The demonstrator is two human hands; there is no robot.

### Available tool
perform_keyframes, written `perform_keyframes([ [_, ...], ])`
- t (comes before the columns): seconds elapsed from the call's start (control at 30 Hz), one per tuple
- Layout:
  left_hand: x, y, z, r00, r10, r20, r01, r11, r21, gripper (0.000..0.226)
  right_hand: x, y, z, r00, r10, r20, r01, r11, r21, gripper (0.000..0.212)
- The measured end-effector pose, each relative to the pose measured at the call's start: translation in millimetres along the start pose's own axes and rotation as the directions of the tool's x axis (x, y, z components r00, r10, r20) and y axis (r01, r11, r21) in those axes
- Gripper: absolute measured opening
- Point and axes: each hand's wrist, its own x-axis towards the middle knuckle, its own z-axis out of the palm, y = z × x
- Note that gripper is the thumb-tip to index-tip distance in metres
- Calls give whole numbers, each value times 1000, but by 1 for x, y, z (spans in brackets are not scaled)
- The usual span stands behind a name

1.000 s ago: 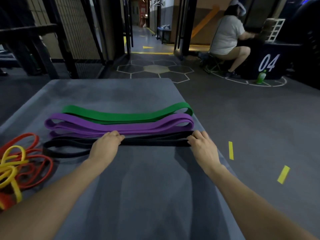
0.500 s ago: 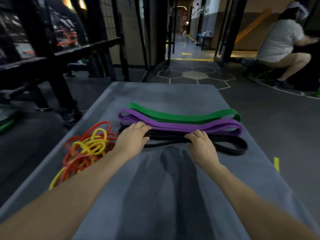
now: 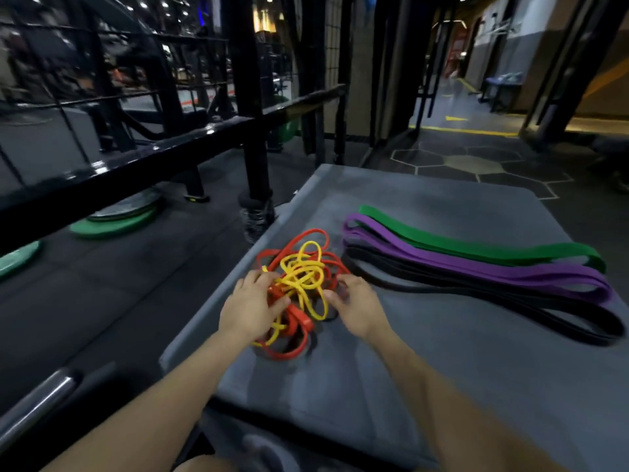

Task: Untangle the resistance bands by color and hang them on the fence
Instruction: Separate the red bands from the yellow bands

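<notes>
A tangle of thin red bands [image 3: 299, 321] and yellow bands [image 3: 304, 277] lies on the grey mat [image 3: 425, 386] near its left edge. My left hand [image 3: 250, 306] grips the tangle from the left, fingers curled into the red and yellow loops. My right hand [image 3: 354, 306] touches its right side with bent fingers. To the right lie three flat bands side by side: green [image 3: 476, 245] farthest, purple [image 3: 476, 267] in the middle, black [image 3: 493, 296] nearest. A black metal fence rail [image 3: 170, 151] runs along the left.
A black upright post [image 3: 253, 131] stands close to the mat's far left corner. Green weight plates [image 3: 112, 221] lie on the dark floor at left. A corridor with yellow floor markings [image 3: 466, 131] opens at the back right.
Both hands left the black band and moved left onto the red and yellow tangle. My view swung left, bringing the fence rail into sight.
</notes>
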Motion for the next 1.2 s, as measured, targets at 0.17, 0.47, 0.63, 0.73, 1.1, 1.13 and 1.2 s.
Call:
perform_keyframes([
  [0.17,-14,-10,7,992,-126,-18,114,941,-319,31,-5,-26,28,998,-41,48,34,989,143,30],
  [0.47,-27,-1,14,950,-292,-110,182,805,-564,47,-11,-20,39,997,-69,-29,74,969,236,25],
  [0.63,-24,1,14,951,-291,-102,192,818,-541,46,-8,-22,27,989,-80,-123,112,952,284,27],
  [0.73,-30,-3,7,938,-332,-97,201,751,-629,40,-8,-28,22,937,-238,-257,247,969,3,44],
  [1.1,-47,-21,1,897,-442,16,375,742,-556,53,-5,-26,52,957,-291,10,276,893,-356,52],
  [1.13,-49,-20,0,892,-451,35,400,751,-525,54,-5,-27,52,955,-297,11,280,887,-366,47],
  [1.2,-51,-17,-3,896,-443,30,397,770,-499,39,-5,-30,50,958,-286,7,271,897,-349,40],
])
